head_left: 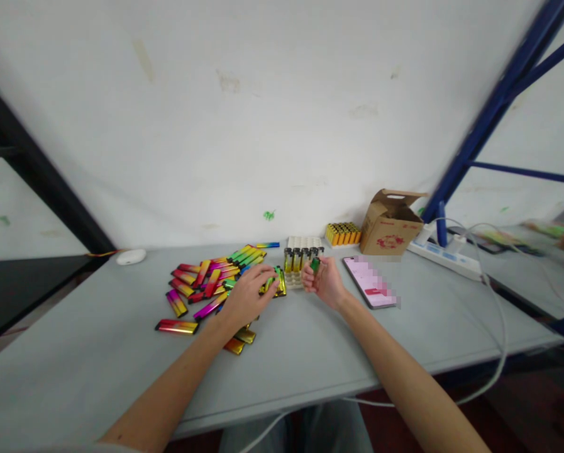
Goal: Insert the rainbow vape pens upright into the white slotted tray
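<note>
Grey table | white tray: upright lighters | carton open | right hand grips green lighter | left hand: grip unclear

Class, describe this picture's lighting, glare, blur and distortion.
Head view throughout: soft, fairly even light on the wall; bright glints on the shiny lighters; a blocky, pixelated patch over part of the phone; soft blur on items at the far right; the black post and blue post lean outward, probably from wide-angle distortion.
</note>
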The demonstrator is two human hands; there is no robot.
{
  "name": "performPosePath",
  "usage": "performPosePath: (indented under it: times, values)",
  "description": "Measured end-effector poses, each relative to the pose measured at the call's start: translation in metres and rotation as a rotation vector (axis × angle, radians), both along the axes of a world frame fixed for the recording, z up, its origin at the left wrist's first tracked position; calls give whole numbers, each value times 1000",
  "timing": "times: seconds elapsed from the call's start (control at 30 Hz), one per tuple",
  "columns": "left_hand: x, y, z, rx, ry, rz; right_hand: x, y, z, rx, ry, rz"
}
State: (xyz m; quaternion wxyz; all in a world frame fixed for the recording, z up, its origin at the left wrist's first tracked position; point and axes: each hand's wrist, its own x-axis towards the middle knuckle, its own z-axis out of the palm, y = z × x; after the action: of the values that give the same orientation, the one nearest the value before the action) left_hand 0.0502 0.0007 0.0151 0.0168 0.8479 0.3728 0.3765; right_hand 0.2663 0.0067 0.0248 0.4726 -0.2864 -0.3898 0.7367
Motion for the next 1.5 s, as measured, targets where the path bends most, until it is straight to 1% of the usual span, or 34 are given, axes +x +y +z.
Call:
performPosePath:
  times: [0.43,0.57,0.83,0.97,1.07,1.17,1.3,1.4,1.5]
  values:
    - [1,-3,1,16,-32,34,-3,2,1,-82,-45,-107]
    - [2,-4,1,16,-13,35,-3,1,1,-78,-48,-125]
    - [2,-3,2,20,2,-10,-5,4,-1,-68,-89,-95]
    - [2,-3,3,3,-4,-20,-1,3,1,-14,-102,-125]
    - [1,-3,3,0,-3,-17,6,3,4,74,-50,-206]
    - [2,-3,3,22,4,-23,12,4,5,168,-45,-360]
    - [-2,-1,7,56,6,-24,15,9,0,290,-165,-557]
    - [-9,3,10,71,-35,16,19,14,-5,396,-258,-659]
    - [-16,9,8,70,-63,79,26,19,-10,504,-389,-730]
